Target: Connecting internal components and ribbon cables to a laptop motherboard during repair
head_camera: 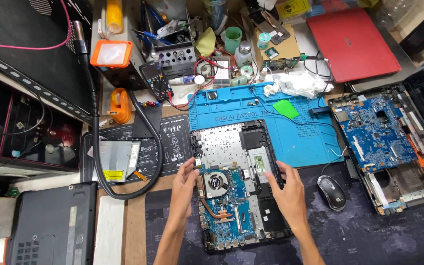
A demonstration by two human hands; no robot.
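The fingers of the left hand (184, 177) were laid flat against the left edge of the opened laptop chassis (239, 184), and the right hand (284, 189) was spread loosely on its right edge; nothing was gripped, probably to steady it. It lay between a blue repair mat (300, 132) and a dark desk mat (369, 235), on a crowded workbench.

left hand (185, 177), right hand (286, 192) — open laptop chassis (239, 181)

Wooden workbench (133, 216) — evenly lit
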